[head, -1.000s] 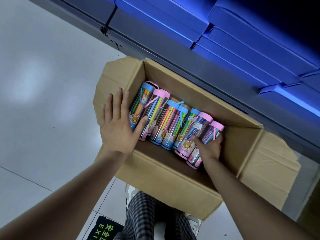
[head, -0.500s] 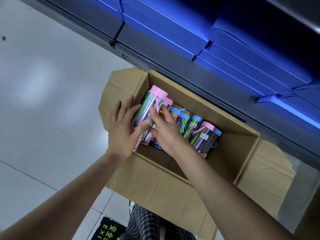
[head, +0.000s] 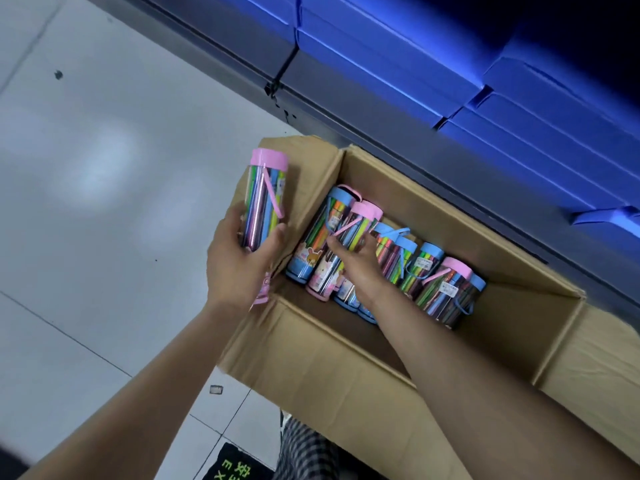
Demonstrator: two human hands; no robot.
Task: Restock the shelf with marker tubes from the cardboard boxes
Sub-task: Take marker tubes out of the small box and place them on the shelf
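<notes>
Over the open cardboard box (head: 346, 393) on the floor: left hand (head: 239, 268) now has one pink-capped marker tube (head: 265, 202) lifted clear, held up beside the box's left flap. Fingers wrapped round the tube's lower half, cap end pointing up and away. Half a second ago this tube was only being raised out of the row; a second ago both hands were flat on the row's two ends.

Right hand (head: 353, 261) has shifted to the next pink-capped tube (head: 349, 244), second from left in the box. Fingers curled over its middle; the tube looks tilted up a little off the row, but whether it is fully clamped I cannot tell.

Remaining tubes (head: 429, 282) lie side by side, blue and pink caps toward the shelf (head: 398, 119).

Judgement: unloading has started, one tube out, second being picked. Nothing placed on the shelf yet; the visible part carries blue boxes (head: 485, 64), and no free slot shows.
</notes>
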